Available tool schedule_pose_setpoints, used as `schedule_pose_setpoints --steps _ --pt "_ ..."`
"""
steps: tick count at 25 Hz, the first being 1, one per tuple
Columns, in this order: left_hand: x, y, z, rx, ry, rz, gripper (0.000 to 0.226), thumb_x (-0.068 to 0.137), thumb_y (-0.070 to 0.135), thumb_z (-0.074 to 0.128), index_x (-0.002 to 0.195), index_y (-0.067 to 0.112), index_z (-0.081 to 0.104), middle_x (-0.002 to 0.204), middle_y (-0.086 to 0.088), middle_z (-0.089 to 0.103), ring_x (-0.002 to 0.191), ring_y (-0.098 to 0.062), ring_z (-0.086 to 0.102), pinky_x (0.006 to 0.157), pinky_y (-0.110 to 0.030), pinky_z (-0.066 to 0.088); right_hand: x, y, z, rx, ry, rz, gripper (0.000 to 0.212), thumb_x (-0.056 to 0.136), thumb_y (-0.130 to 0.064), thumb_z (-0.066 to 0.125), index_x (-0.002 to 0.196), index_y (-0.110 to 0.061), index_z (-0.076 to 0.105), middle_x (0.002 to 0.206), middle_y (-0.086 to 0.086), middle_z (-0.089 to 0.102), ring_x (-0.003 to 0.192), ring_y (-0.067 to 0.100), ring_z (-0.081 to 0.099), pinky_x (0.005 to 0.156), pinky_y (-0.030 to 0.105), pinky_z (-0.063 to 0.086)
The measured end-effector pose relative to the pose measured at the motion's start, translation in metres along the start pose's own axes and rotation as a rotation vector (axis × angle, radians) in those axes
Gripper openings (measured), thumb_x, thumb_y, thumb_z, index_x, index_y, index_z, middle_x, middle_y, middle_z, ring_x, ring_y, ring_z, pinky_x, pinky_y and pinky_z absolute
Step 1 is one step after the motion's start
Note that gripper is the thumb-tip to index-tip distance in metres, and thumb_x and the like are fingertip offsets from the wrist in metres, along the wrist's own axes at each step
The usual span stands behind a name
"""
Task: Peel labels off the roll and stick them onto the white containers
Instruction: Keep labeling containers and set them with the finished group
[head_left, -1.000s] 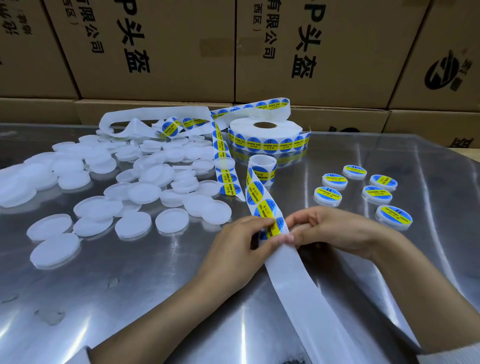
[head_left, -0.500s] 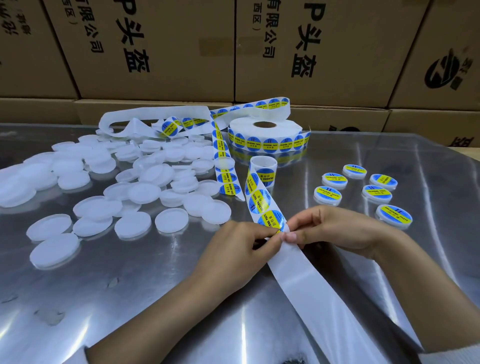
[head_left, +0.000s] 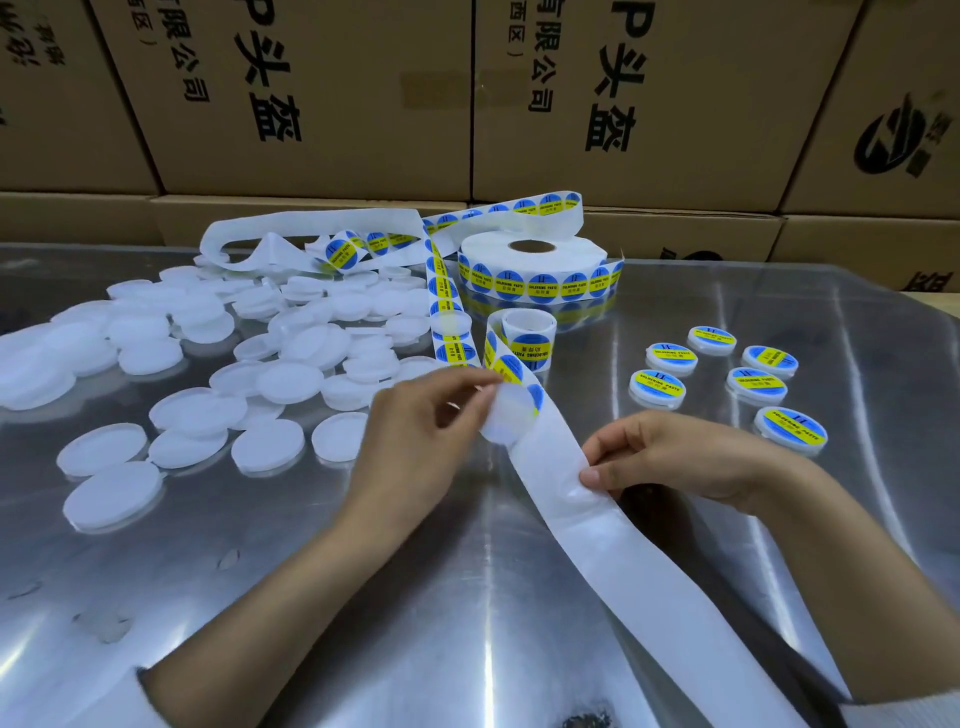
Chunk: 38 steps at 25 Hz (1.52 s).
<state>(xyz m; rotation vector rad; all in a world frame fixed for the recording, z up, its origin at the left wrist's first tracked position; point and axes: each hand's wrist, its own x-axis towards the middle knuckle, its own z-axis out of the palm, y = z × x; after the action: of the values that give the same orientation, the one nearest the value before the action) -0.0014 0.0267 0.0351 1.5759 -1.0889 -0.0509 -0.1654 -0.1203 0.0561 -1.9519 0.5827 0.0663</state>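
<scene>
- The left hand (head_left: 415, 431) pinches a round blue-and-yellow label (head_left: 511, 415) between thumb and fingertips; the label is seen from its pale back and is lifting off the strip, its far edge apparently still touching the liner.
- The right hand (head_left: 670, 457) clamps thumb and fingers on the bare white backing strip (head_left: 597, 525) just below the peel point, holding it taut toward the person.
- The white label roll with a cardboard core (head_left: 535, 267) stands at the back of the shiny metal table (head_left: 363, 597), its printed strip looping forward to the hands.
- The unlabelled white round containers (head_left: 270, 384) lie in a loose heap on the left; the nearest ones sit just beside the left hand.
- Six labelled white containers (head_left: 727, 379) sit in a group on the right, well apart from the heap.
- To finish the peel cleanly, my judgement is to keep the liner taut with the right hand and draw the label back low along the strip, touching only its edge so the glue stays clean.
- The label then probably wants to be kept flat, centred over a container top and pressed from the middle outward.
- Risk: a limp label may fold onto itself or stick to a finger.
- Brown cardboard boxes with black print (head_left: 363, 93) stand behind the table.
</scene>
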Motion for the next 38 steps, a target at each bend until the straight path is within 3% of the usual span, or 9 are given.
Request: schedule_pose_setpoints --steps 4,9,18,22,25,28,31,34,38 --pt "0.014 0.0 -0.016 -0.284 0.196 -0.051 0.021 0.089 0.015 0.064 0.079 0.032 0.072 0.074 0.015 0.071 0.063 -0.002 0.062 0.063 -0.013 0.049 -0.002 -0.001 0.001 -0.057 0.05 0.042 0.01 0.082 -0.017 0.07 0.091 -0.014 0.07 0.074 -0.006 0.068 0.066 0.007 0.058 0.063 0.013 0.044" --pt "0.01 0.007 -0.009 -0.381 0.066 -0.255 0.019 0.066 0.054 0.065 0.065 0.037 0.074 0.064 0.011 0.068 0.062 -0.004 0.061 0.067 -0.022 0.052 0.0 -0.009 0.002 0.277 0.364 -0.04 0.031 0.063 -0.048 0.073 0.065 -0.024 0.053 0.061 -0.007 0.041 0.054 0.007 0.036 0.054 0.021 0.027" --pt "0.0 0.007 0.004 -0.367 -0.197 -0.075 0.036 0.067 0.061 0.061 0.071 0.028 0.075 0.075 0.009 0.071 0.07 -0.002 0.058 0.069 -0.013 0.045 -0.01 -0.029 0.021 0.407 -0.228 -0.069 0.052 0.065 -0.066 0.06 0.089 -0.022 0.075 0.052 -0.007 0.048 0.031 -0.001 0.024 0.032 0.011 0.02" --pt "-0.001 0.004 0.005 -0.357 -0.218 -0.097 0.031 0.069 0.06 0.064 0.075 0.032 0.076 0.084 -0.006 0.073 0.081 -0.024 0.064 0.08 -0.035 0.051 -0.005 -0.03 0.031 0.526 -0.237 -0.146 0.025 0.076 -0.047 0.061 0.068 -0.024 0.064 0.052 -0.009 0.045 0.032 -0.002 0.023 0.033 0.011 0.019" --pt "0.005 0.002 0.0 -0.338 -0.171 -0.093 0.028 0.072 0.063 0.068 0.074 0.035 0.075 0.083 0.003 0.073 0.078 -0.009 0.063 0.076 -0.03 0.051 -0.003 -0.028 0.031 0.608 -0.113 -0.173 0.021 0.082 -0.035 0.061 0.064 -0.024 0.057 0.051 -0.01 0.04 0.034 0.0 0.021 0.036 0.013 0.016" --pt "0.011 -0.011 -0.014 0.045 -0.103 -0.016 0.021 0.072 0.055 0.067 0.078 0.035 0.071 0.086 0.018 0.07 0.078 0.004 0.058 0.068 -0.008 0.041 0.0 -0.029 0.029 0.703 0.1 -0.193 0.018 0.074 -0.035 0.066 0.063 -0.024 0.057 0.05 -0.01 0.039 0.036 0.001 0.024 0.038 0.013 0.016" --pt "0.011 -0.027 -0.023 0.624 -0.199 0.006 0.025 0.082 0.044 0.066 0.104 0.031 0.068 0.115 0.016 0.063 0.101 -0.005 0.056 0.079 -0.022 0.042 0.003 -0.03 0.03 0.732 0.269 -0.215 0.018 0.067 -0.04 0.064 0.068 -0.024 0.058 0.054 -0.01 0.049 0.04 0.002 0.036 0.039 0.013 0.029" --pt "0.012 -0.035 -0.021 0.735 -0.305 -0.042 0.029 0.09 0.041 0.056 0.112 0.026 0.066 0.132 0.009 0.054 0.118 -0.015 0.05 0.088 -0.036 0.046 0.005 -0.028 0.031 0.737 0.337 -0.219 0.017 0.068 -0.041 0.064 0.068 -0.024 0.064 0.063 -0.012 0.06 0.049 0.001 0.048 0.045 0.013 0.039" --pt "0.013 -0.032 -0.022 0.772 -0.272 0.015 0.023 0.097 0.036 0.046 0.097 0.025 0.066 0.108 0.006 0.065 0.107 -0.019 0.056 0.078 -0.037 0.047 0.007 -0.026 0.032 0.731 0.339 -0.25 0.02 0.068 -0.039 0.065 0.08 -0.023 0.061 0.071 -0.013 0.063 0.056 0.002 0.052 0.05 0.014 0.045"
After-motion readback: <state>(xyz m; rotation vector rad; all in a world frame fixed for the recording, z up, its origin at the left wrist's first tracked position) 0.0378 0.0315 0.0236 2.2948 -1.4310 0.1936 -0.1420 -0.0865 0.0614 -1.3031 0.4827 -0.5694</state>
